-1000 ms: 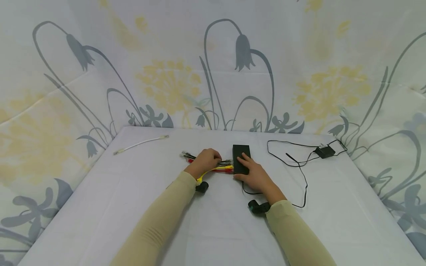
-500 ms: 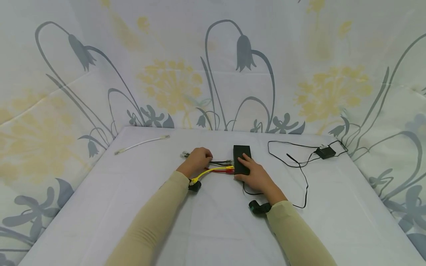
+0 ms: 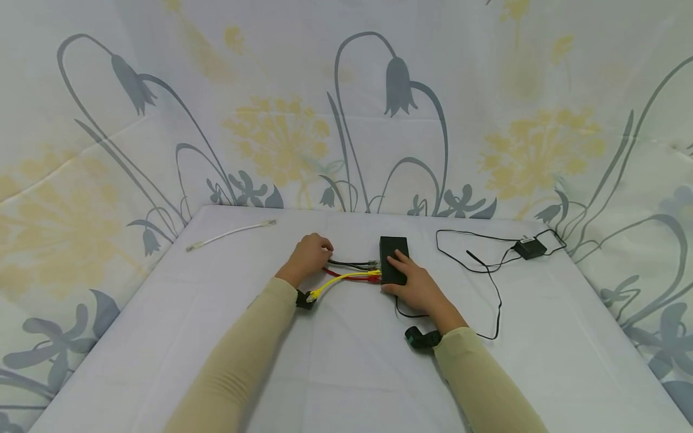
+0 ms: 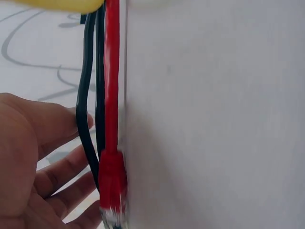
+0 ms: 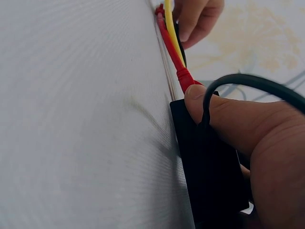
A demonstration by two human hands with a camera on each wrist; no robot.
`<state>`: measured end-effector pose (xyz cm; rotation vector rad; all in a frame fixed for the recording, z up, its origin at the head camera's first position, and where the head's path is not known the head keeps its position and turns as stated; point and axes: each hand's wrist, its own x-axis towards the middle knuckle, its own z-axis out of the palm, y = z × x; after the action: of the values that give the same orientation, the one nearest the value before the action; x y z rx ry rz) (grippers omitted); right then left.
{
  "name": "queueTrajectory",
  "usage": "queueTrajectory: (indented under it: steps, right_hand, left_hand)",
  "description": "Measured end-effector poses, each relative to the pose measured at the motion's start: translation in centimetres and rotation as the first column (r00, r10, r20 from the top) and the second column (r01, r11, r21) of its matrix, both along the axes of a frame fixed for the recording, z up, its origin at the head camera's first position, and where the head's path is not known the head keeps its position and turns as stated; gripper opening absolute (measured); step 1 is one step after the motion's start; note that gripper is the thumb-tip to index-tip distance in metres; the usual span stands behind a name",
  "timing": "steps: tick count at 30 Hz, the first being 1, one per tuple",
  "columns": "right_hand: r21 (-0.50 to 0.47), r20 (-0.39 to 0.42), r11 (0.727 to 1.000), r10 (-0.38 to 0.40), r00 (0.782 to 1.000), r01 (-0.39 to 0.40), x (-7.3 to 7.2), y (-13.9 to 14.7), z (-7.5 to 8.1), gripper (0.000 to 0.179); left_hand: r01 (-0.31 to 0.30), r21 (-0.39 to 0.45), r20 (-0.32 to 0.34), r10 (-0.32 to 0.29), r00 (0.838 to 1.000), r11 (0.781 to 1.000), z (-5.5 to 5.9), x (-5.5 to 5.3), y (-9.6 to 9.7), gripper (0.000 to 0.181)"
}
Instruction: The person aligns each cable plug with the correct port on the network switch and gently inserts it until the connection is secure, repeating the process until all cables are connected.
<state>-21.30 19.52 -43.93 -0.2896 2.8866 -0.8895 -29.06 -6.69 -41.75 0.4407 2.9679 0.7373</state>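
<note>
My left hand (image 3: 308,255) is at the far ends of two black network cables (image 4: 86,71); its thumb and fingers pinch one of them, partly hidden behind it. A red network cable (image 4: 111,81) with a clear plug runs beside them. The yellow network cable (image 3: 340,278) bends toward me, its loose plug near my left wrist. These cables lead to the left side of a black network switch (image 3: 393,248). My right hand (image 3: 417,287) holds the switch, fingers over its top and thumb on its near end, by the red connector.
A short white network cable (image 3: 230,234) lies at the back left. A black power adapter (image 3: 529,247) sits at the back right, its thin black cord (image 3: 498,300) looping over the white table (image 3: 368,373). Behind hangs a flowered cloth (image 3: 271,72).
My left hand has slid left along the cables, away from the switch, baring more of the black, red and yellow lengths. My right hand and the switch have stayed in place.
</note>
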Motion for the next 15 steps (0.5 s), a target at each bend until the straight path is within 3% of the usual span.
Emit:
queueTrajectory:
  steps: [6,15]
  right_hand:
    - [0.003,-0.002,1.000,-0.002,1.000,0.002,-0.1,0.1,-0.3,0.073]
    - [0.007,0.007,1.000,-0.005,1.000,0.005,-0.2,0.0,-0.2,0.074]
  left_hand:
    - [0.010,0.037,-0.049,-0.009,0.999,0.999,0.0,-0.2,-1.1,0.022]
    - [-0.032,0.031,-0.043,0.034,0.998,0.999,-0.1,-0.8,-2.9,0.029]
